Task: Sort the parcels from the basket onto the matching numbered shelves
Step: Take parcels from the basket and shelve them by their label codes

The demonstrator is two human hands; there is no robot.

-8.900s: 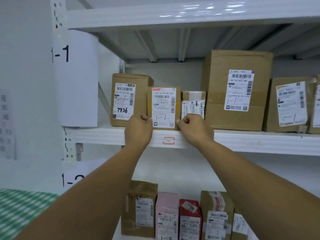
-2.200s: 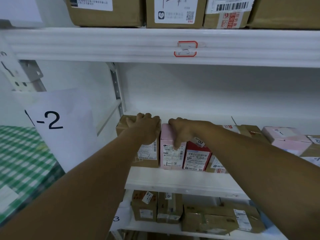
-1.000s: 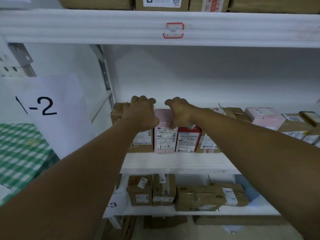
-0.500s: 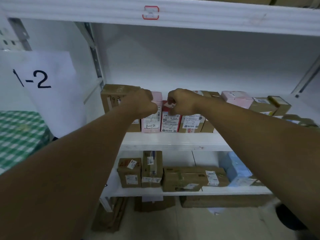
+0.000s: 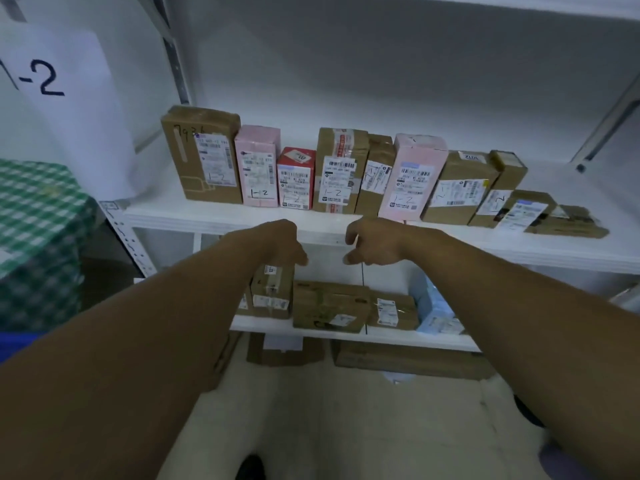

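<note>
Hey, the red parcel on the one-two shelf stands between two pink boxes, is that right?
No. The head view shows the red parcel on the 1-2 shelf standing between a pink box and a brown box.

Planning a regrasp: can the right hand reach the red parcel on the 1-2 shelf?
Probably yes: right hand hangs empty just below the red parcel; its front and top are clear, though the pink parcel hugs one side.
</note>
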